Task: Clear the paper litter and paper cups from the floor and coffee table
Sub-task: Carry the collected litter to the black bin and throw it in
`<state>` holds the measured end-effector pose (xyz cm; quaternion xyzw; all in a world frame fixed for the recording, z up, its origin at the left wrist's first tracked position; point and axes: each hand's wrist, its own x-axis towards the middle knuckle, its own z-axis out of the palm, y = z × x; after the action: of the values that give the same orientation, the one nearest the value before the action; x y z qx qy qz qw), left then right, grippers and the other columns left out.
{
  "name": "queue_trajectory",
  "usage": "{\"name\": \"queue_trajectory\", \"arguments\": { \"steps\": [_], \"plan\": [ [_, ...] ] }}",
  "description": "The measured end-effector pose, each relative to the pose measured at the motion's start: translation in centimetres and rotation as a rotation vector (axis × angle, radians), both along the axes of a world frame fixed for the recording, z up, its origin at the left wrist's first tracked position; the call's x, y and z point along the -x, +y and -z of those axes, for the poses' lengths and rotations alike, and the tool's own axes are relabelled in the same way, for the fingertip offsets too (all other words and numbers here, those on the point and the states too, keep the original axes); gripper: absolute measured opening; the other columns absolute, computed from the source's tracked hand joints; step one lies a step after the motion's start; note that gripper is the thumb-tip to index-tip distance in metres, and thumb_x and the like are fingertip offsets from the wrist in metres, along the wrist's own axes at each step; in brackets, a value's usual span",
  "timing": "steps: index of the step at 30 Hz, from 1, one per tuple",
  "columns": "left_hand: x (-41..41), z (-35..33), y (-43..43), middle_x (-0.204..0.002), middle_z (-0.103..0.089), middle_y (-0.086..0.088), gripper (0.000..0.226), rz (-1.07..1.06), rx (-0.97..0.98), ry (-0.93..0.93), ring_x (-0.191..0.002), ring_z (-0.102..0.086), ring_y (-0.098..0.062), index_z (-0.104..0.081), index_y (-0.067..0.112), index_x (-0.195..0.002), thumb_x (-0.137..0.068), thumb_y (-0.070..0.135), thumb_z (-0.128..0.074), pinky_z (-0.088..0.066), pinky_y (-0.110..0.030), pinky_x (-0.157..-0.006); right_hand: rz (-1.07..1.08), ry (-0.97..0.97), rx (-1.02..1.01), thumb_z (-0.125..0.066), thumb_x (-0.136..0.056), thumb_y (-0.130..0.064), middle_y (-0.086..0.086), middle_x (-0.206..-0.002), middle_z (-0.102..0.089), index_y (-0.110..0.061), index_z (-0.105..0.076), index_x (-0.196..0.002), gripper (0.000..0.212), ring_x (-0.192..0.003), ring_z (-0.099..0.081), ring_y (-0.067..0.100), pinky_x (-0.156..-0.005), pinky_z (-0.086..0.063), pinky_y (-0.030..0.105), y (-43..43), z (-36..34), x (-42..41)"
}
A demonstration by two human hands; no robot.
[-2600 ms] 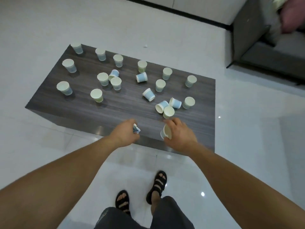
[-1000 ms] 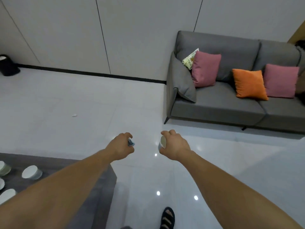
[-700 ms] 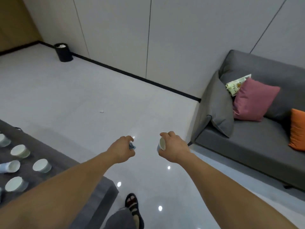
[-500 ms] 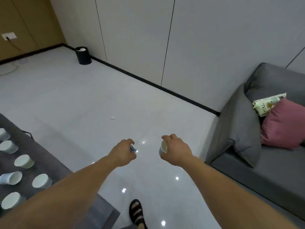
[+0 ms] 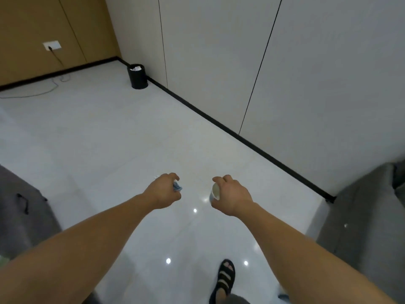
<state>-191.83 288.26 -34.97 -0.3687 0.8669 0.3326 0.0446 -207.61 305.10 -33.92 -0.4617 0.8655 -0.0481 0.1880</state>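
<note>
— Gripped anything with the left hand (image 5: 163, 190)?
— Clenched on crumpled blue paper (image 5: 177, 186), above the floor (image 5: 109, 139).
— And with the right hand (image 5: 232, 195)?
— Curled round a paper cup (image 5: 215, 191), well apart from the black bin (image 5: 137, 76).

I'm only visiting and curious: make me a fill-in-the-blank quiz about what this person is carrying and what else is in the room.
1. The right hand holds a white paper ____.
2. The left hand grips crumpled paper coloured ____.
3. The waste bin in the far corner is coloured ____.
4. The one foot in view wears a black ____.
Missing words: cup; blue; black; sandal.
</note>
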Motion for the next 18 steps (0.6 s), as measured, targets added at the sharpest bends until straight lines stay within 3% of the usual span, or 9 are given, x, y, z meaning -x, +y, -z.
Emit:
{"name": "queue_trajectory", "arguments": {
  "steps": [9, 14, 18],
  "plan": [
    [12.2, -0.9, -11.0, -0.125, -0.054, -0.007, 0.054, -0.205, 0.013, -0.046, -0.094, -0.054, -0.017, -0.049, 0.016, -0.132, -0.082, 0.023, -0.066, -0.043, -0.025, -0.077, -0.197, -0.001, 0.002, -0.059, -0.087, -0.04, 0.003, -0.14, -0.038, -0.027, -0.029, -0.148, 0.07, -0.12, -0.046, 0.027, -0.091, -0.048, 0.037, -15.2, -2.2, 16.9],
    [18.8, -0.5, -20.9, -0.118, -0.056, -0.005, 0.051, -0.281, 0.02, -0.016, -0.089, -0.059, -0.018, -0.05, 0.015, -0.13, -0.082, 0.022, -0.066, -0.048, -0.025, -0.071, -0.288, 0.009, 0.022, -0.061, -0.086, -0.039, 0.003, -0.14, -0.039, -0.026, -0.03, -0.148, 0.071, -0.119, -0.047, 0.027, -0.09, -0.048, 0.037, -26.9, -1.9, 23.6],
    [25.0, -0.5, -29.6, -0.118, -0.055, -0.005, 0.052, -0.282, 0.027, -0.02, -0.093, -0.056, -0.018, -0.05, 0.015, -0.132, -0.083, 0.022, -0.066, -0.046, -0.026, -0.074, -0.322, 0.018, 0.007, -0.061, -0.086, -0.039, 0.003, -0.14, -0.038, -0.026, -0.029, -0.148, 0.071, -0.12, -0.047, 0.027, -0.088, -0.048, 0.037, -35.5, -2.4, 29.2]
  ]
}}
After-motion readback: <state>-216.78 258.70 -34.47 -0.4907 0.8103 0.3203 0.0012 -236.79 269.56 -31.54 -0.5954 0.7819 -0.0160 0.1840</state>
